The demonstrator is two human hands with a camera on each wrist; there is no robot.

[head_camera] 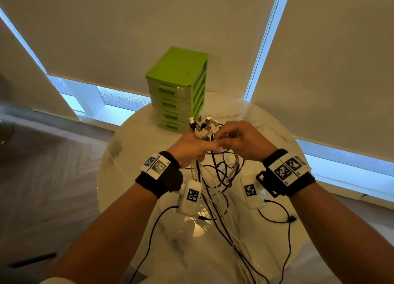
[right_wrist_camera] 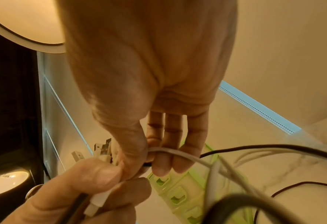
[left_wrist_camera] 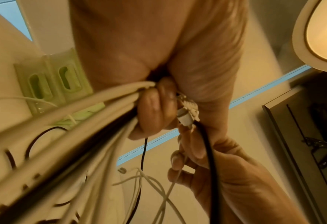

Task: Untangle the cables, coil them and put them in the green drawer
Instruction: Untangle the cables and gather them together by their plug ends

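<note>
A bundle of white and black cables [head_camera: 213,177] hangs from my left hand [head_camera: 198,144] down onto the round marble table [head_camera: 266,123]. That hand grips the bundle just below a cluster of USB plugs [head_camera: 203,123] that stick up above the fist [left_wrist_camera: 154,109]. My right hand [head_camera: 226,138] is close against it, thumb and fingers pinching one pale cable [right_wrist_camera: 164,151]. Behind the hands stands the green drawer unit [head_camera: 179,87], and its drawers look pushed in.
Loose strands of the tangle trail over the table towards its near edge [head_camera: 245,251]. A thin black lead [head_camera: 285,219] lies at the right. Roller blinds [head_camera: 319,70] and a low window sill stand right behind the table. Wooden floor lies to the left.
</note>
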